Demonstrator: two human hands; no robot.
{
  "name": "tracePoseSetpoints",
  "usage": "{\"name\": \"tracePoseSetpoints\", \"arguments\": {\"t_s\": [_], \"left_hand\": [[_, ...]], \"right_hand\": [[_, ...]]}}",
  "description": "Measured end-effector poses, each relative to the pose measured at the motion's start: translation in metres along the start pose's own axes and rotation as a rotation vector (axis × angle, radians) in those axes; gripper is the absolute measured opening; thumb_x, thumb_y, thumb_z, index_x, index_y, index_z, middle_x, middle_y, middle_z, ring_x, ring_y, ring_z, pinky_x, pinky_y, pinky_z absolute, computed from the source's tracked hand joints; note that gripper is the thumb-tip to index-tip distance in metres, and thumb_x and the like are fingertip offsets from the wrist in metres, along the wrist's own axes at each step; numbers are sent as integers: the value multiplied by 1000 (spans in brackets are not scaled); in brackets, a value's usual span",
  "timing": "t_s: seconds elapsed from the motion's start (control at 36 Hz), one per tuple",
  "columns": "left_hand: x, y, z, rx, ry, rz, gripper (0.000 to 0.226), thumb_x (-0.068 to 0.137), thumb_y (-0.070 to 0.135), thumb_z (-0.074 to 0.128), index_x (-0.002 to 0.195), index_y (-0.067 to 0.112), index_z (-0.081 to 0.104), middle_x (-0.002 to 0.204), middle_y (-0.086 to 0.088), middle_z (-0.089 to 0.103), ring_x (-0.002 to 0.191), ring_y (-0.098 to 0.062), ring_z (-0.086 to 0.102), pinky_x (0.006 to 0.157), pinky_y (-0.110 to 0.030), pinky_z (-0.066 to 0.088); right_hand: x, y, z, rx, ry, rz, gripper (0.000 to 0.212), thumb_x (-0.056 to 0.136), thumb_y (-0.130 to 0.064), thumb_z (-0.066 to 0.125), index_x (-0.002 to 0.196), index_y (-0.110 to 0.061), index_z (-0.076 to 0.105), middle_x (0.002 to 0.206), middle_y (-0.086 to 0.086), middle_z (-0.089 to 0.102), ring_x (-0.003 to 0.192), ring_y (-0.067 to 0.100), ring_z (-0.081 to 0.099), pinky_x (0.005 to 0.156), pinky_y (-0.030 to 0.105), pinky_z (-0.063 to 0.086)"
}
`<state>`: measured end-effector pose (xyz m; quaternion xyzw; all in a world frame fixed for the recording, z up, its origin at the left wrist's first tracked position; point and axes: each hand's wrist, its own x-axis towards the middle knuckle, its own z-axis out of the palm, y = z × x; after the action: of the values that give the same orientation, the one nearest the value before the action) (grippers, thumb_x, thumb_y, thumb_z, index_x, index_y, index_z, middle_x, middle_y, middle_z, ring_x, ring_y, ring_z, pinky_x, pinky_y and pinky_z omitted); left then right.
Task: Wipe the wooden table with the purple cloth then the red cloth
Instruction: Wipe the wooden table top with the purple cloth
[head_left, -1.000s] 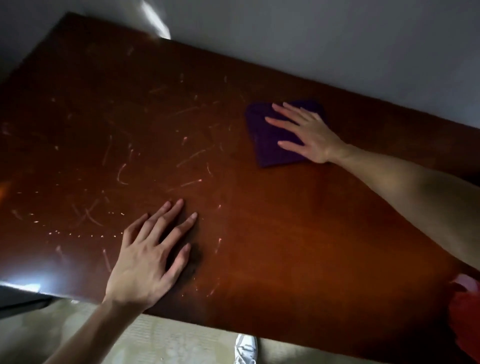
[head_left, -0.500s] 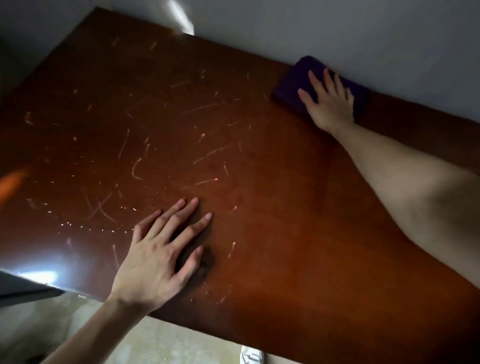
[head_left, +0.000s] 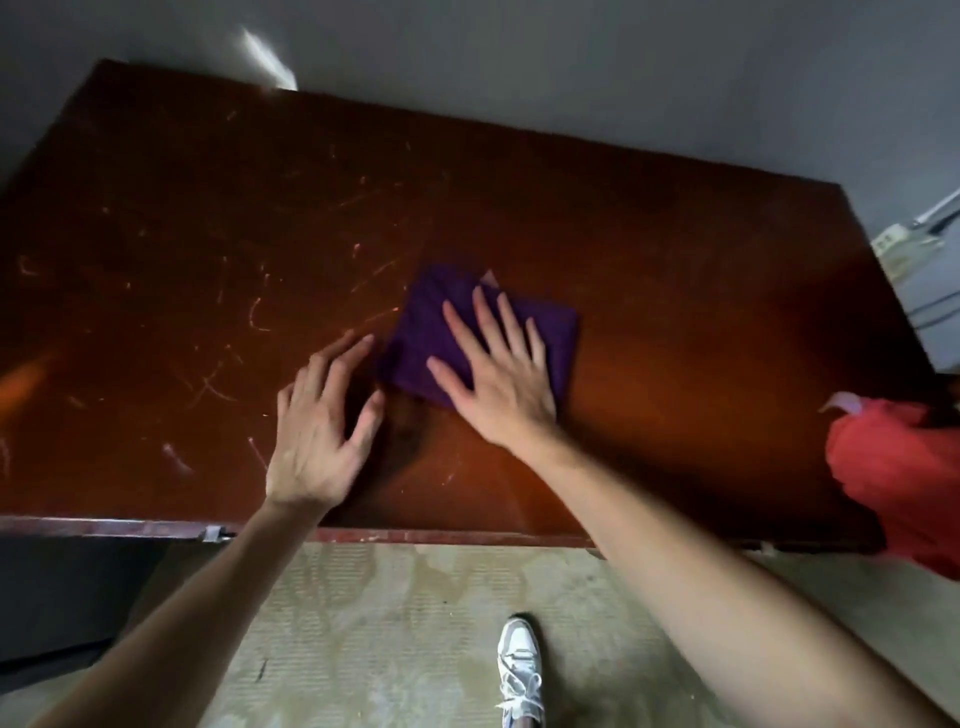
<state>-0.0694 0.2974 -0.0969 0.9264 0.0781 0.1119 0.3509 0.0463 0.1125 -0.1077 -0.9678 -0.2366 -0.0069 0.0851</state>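
Right hand (head_left: 501, 389) flat on purple cloth (head_left: 431, 332), left hand (head_left: 317, 431) seemingly hovering.

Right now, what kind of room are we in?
Probably a plain room indoors, maybe in a home. A scratched wooden table stands against a bare grey wall, and a worn, pale mat or carpet covers the floor below. I can't tell more.

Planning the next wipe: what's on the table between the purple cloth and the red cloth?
Only bare table between the purple cloth and the red cloth, in the head view.
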Motion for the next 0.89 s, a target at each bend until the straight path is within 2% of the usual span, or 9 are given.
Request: {"name": "tracePoseSetpoints", "arguments": {"t_s": [0.08,0.19,0.28,0.39,0.5,0.61,0.75,0.89], "left_hand": [[-3,-1,-8,-25,46,3,57,93,50,44,141,20,52,145,-3,46,131,-25,45,100,-40,33],[-1,-5,-21,71,-10,-25,58,90,52,41,135,19,56,134,-8,51,118,-31,50,94,-46,38],[0,-21,-40,188,-107,7,60,88,54,40,137,22,54,136,-8,50,118,-31,48,97,-49,36],[6,-51,-66,321,-175,18,62,90,56,37,144,27,48,144,-7,46,124,-32,46,101,-51,33],[3,-69,-77,347,-239,34,62,93,56,35,148,30,45,151,-5,39,130,-30,42,106,-52,28],[3,-72,-76,349,-272,63,61,95,57,33,150,34,43,154,-3,36,135,-27,39,109,-51,25],[2,-66,-72,344,-273,47,57,96,55,35,149,35,44,155,0,38,139,-25,38,109,-51,27],[2,-73,-76,357,-313,32,58,97,57,34,151,38,41,160,2,33,144,-22,34,111,-47,23]], "right_hand": [[-55,-24,1,-6,12,-23,72,97,-71,29,162,-40,23,173,-1,15,160,25,11,126,52,14],[-105,-34,2,-19,-18,-97,71,101,-70,29,164,-41,14,174,-3,6,161,22,2,127,52,13],[-111,-31,-1,-37,-52,-155,71,102,-70,29,164,-41,11,174,-5,2,161,22,-2,125,54,15],[-95,-26,-7,-46,-115,-267,71,101,-71,29,163,-44,9,174,-7,-3,161,19,-5,127,52,10],[-60,-10,-13,-44,-167,-480,69,101,-69,37,162,-46,15,174,-8,1,160,16,-4,128,47,6],[-3,9,-17,-50,-187,-595,68,100,-68,42,161,-45,22,174,-9,6,160,14,1,128,45,8],[78,29,-17,-89,-171,-597,68,100,-69,37,161,-45,22,174,-9,8,160,16,5,127,47,16],[164,38,-17,-79,-207,-579,66,101,-70,32,161,-48,16,173,-12,3,160,13,2,127,46,12]]}}
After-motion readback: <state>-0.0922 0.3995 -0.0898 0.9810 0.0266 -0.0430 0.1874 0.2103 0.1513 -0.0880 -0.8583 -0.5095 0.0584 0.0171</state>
